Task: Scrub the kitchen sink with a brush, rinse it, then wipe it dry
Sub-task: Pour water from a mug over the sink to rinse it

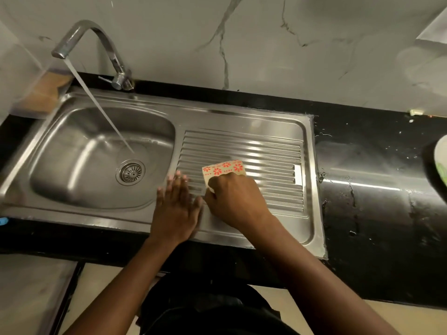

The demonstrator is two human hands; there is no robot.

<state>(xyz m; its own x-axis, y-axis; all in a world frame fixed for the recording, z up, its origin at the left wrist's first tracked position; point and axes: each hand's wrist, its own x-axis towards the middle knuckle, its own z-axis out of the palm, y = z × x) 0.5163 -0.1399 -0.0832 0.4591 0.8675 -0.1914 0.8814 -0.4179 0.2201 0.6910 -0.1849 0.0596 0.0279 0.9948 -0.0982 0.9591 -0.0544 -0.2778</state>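
- Here, fingers of the right hand (235, 199) curl round a red-flowered cloth (223, 169), pressing it on the ribbed drainboard (273, 165).
- The left hand (175, 209) lies flat just beside it, fingers straight.
- The tap (92, 42) streams water into the sink basin (72, 165).

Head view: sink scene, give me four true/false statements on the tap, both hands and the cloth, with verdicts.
1. The tap runs water into the basin. True.
2. The right hand holds a brush. False: it grips a patterned cloth.
3. The left hand lies flat, fingers straight, on the drainboard. True.
4. The patterned cloth lies in the basin. False: it is on the drainboard.
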